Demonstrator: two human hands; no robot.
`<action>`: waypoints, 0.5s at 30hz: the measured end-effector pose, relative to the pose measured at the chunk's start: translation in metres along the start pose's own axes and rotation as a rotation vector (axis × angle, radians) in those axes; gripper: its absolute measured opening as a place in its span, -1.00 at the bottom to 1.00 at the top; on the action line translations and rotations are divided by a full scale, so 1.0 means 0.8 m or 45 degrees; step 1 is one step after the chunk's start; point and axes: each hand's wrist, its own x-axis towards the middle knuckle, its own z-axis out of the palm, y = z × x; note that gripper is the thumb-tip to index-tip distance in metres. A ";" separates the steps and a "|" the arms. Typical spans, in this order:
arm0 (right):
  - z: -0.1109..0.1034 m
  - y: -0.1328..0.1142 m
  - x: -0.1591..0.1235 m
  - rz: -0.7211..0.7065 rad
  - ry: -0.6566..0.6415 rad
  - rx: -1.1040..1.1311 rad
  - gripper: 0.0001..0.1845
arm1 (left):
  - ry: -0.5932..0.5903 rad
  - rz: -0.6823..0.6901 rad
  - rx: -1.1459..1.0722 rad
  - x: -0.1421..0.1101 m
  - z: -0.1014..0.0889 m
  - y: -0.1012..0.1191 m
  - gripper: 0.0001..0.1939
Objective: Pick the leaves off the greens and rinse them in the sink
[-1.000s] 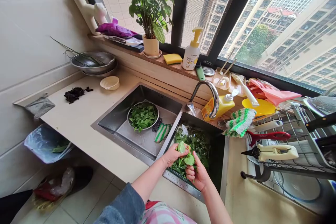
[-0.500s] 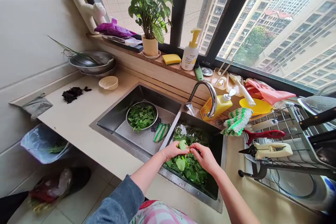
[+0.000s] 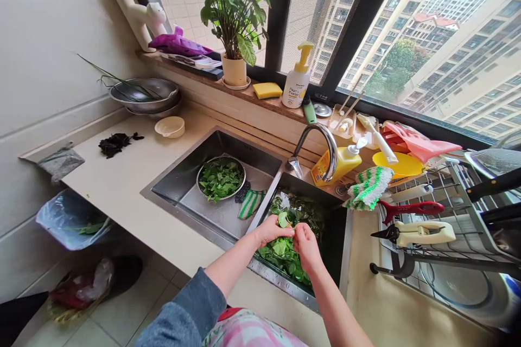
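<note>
Over the right sink basin (image 3: 345, 238), my left hand (image 3: 272, 231) is closed on a sprig of leafy greens (image 3: 283, 220), a pale green leaf sticking up from the fingers. My right hand (image 3: 306, 244) is bent with its fingers pinched together at the sprig's other end, close against the left fingertips. Below both hands a heap of leafy greens (image 3: 285, 257) lies in the right basin. In the left basin (image 3: 179, 187), a round metal bowl (image 3: 244, 178) holds more picked leaves (image 3: 221, 178).
A faucet (image 3: 325, 143) arches over the right basin. Beside the bowl lie a dark scrubber (image 3: 242, 192) and a striped cloth (image 3: 252, 204). On the right stands a dish rack (image 3: 431, 252) with pruning shears (image 3: 423, 232). A bag-lined bin (image 3: 65, 227) hangs at the counter's left edge.
My right hand has turned more upright and its forearm has swung left. The left hand stays nearly in place with the sprig. The view has shifted slightly.
</note>
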 end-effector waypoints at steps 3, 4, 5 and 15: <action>-0.007 -0.008 0.005 0.030 0.084 0.202 -0.68 | -0.097 -0.097 0.085 -0.003 -0.002 0.001 -0.76; -0.011 -0.013 0.004 -0.038 0.048 0.132 -0.70 | -0.112 -0.118 0.117 -0.004 -0.003 0.001 -0.78; -0.014 -0.019 0.001 -0.131 -0.025 0.001 -0.73 | -0.122 -0.131 0.147 -0.004 -0.003 0.001 -0.80; -0.028 -0.047 -0.008 -0.656 -0.501 -0.987 -0.83 | -0.111 -0.115 0.481 0.001 -0.005 -0.001 -0.88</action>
